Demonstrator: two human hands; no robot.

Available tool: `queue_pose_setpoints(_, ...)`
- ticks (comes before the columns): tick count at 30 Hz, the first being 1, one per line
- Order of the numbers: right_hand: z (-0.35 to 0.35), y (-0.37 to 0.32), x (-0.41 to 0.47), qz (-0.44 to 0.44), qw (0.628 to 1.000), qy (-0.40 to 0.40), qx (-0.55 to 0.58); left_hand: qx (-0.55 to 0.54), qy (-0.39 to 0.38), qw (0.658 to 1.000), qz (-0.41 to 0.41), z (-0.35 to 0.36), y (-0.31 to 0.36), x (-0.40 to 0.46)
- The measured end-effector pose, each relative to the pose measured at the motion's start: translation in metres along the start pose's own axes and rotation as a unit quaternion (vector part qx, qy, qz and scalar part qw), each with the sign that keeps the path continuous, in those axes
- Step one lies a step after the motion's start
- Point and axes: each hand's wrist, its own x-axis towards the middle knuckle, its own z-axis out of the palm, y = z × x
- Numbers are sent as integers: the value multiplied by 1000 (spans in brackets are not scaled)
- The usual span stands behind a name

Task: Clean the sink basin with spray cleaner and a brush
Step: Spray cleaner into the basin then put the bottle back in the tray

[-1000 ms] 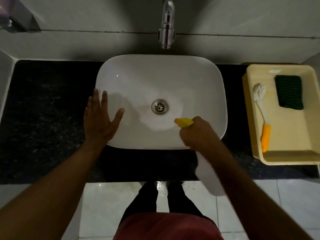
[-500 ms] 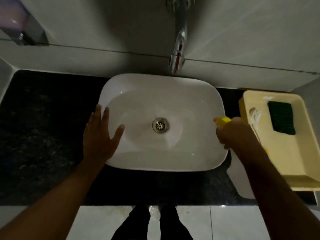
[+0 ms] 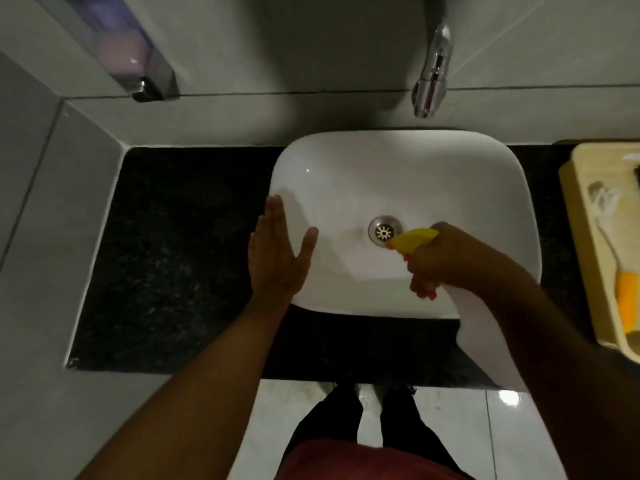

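Over the basin: spray bottle [image 3: 414,239], yellow nozzle aimed at the drain [image 3: 384,232], white body trailing past the sink's [image 3: 398,161] front rim.
Right hand [image 3: 446,259]: fingers wrapped round the bottle's neck, apparently on the trigger.
Left hand [image 3: 278,256]: flat, fingers spread, holding nothing, on the left rim.
Open room: dark counter [image 3: 180,254] left.
Right edge: brush [image 3: 620,282] in the yellow tray [image 3: 575,237].

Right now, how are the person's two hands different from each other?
The left hand is open and flat, resting on the sink basin rim; the right hand is curled shut around the spray bottle. The left hand holds nothing; the right hand aims the yellow nozzle toward the drain. The left hand sits at the basin's edge; the right hand hovers inside over it. Both are bare.
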Motion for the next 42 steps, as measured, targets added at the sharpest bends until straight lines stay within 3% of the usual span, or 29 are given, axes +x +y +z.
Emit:
queue_pose_setpoints(5, -30, 61, -16, 108, 984, 128, -56, -13, 17, 1000, 11, 3, -1, -1)
queue_pose_setpoints(9, -43, 69, -21, 73, 953, 293, -22, -4, 28, 999, 26, 5, -1, -1)
queue_pose_setpoints(15, -9, 41, -24, -15, 971, 234, 40, 22, 34, 999, 29, 6, -3, 2)
queue_pose_setpoints(19, 3, 58, -36, -18, 975, 204, 84, 73, 49, 996, 23, 1, 14, -11)
queue_pose_setpoints(22, -13, 109, -57, -18, 961, 233, 148, 89, 38, 983, 154, 22, 73, -41)
queue_pose_setpoints(24, -31, 153, -79, -36, 938, 251, 237, 66, 18, 964, 258, 52, 133, -66)
queue_pose_setpoints(26, -51, 198, -103, -91, 910, 281, 290, 46, 5, 953, 298, 85, 196, -87)
queue_pose_setpoints(30, -92, 281, -142, -150, 889, 303, 310, 36, -38, 967, 250, 140, 289, -115)
queue_pose_setpoints(33, -130, 334, -157, -157, 844, 365, 361, 83, -38, 968, 235, 174, 330, -121)
queue_pose_setpoints(37, -181, 385, -152, -129, 788, 422, 429, 115, -16, 974, 193, 201, 344, -119)
queue_pose_setpoints(42, -229, 411, -113, -92, 762, 462, 445, 130, -2, 970, 204, 213, 359, -121)
